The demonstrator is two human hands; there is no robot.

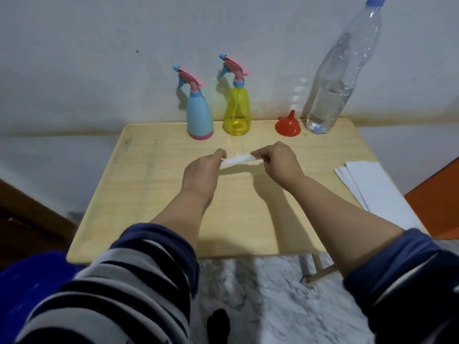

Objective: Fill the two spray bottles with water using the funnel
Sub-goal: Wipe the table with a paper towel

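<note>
A light blue spray bottle (199, 115) and a yellow spray bottle (236, 111), both with pink and blue trigger heads screwed on, stand at the table's far edge by the wall. To their right a red funnel (288, 125) rests mouth down. A tall clear water bottle (337, 80) with a blue cap stands at the far right corner, partly filled. Both hands hover over the table's middle. My left hand (201, 173) and my right hand (278, 161) each pinch one end of a folded white tissue (238, 160) stretched between them.
The small wooden table (154, 184) stands against a grey wall. A stack of white tissues (372, 189) lies at its right edge. A blue tub (27, 281) sits low on the left, an orange surface (439, 204) at the right.
</note>
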